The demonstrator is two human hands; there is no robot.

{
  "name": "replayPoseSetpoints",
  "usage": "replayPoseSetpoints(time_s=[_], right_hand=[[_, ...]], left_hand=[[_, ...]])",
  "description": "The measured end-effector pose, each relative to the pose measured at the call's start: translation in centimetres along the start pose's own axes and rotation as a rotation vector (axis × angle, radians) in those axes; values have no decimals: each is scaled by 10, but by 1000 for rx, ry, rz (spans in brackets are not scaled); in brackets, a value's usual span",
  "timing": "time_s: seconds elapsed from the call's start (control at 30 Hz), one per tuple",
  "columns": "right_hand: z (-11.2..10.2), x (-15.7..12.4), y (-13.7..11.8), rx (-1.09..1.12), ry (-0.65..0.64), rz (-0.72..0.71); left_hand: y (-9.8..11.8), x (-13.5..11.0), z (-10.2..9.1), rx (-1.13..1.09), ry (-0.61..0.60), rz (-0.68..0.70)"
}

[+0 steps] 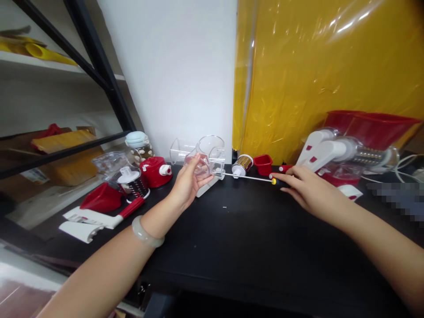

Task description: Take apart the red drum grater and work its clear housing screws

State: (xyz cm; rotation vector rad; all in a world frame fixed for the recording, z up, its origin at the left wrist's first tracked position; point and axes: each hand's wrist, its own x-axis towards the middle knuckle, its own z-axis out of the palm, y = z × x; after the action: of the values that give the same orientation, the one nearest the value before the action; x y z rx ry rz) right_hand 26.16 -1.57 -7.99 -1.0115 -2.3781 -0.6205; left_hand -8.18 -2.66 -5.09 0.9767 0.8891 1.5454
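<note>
Screwdriver (274,181) reaching a clear plastic housing (217,154) toward the back of the black tabletop (232,238).
Left hand (189,179) has its grip closed on the glossy housing; right hand (303,185) pinches the screwdriver. White panel (179,66) and yellow-wrapped panel (324,79) behind.

A clear, colourless plastic housing (212,152) is being held near the middle of the view, its tubular part pointing left and a rounded ring-like part rising beside it. A screwdriver (249,177) is extending almost level to its right, the thin silver shaft running from a yellow collar and dark handle toward the housing's lower right side.
</note>
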Motion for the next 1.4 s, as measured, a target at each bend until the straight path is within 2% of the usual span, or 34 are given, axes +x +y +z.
replayPoseSetpoints(time_s=[0.13, 0.33, 0.4, 0.53, 0.67, 1.1, 1.3, 1.4], right_hand=[[1, -1, 6, 44, 42, -36], [2, 0, 8, 93, 113, -11], [2, -2, 7, 47, 74, 21], [-1, -4, 4, -84, -88, 142], [-7, -2, -1, -50, -125, 177], [-1, 2, 1, 172, -3, 49], [7, 0, 8, 174, 127, 56], [7, -1, 10, 154, 92, 51]], left_hand=[[-1, 1, -1, 0, -14, -13], [-1, -1, 0, 2, -25, -13], [-1, -1, 0, -2, -29, -12], [-1, -2, 0, 4, -34, -19], [0, -1, 0, -2, -7, -11], [1, 1, -1, -4, 5, 2], [2, 0, -1, -1, 4, 7], [2, -1, 0, 12, -9, 7]])
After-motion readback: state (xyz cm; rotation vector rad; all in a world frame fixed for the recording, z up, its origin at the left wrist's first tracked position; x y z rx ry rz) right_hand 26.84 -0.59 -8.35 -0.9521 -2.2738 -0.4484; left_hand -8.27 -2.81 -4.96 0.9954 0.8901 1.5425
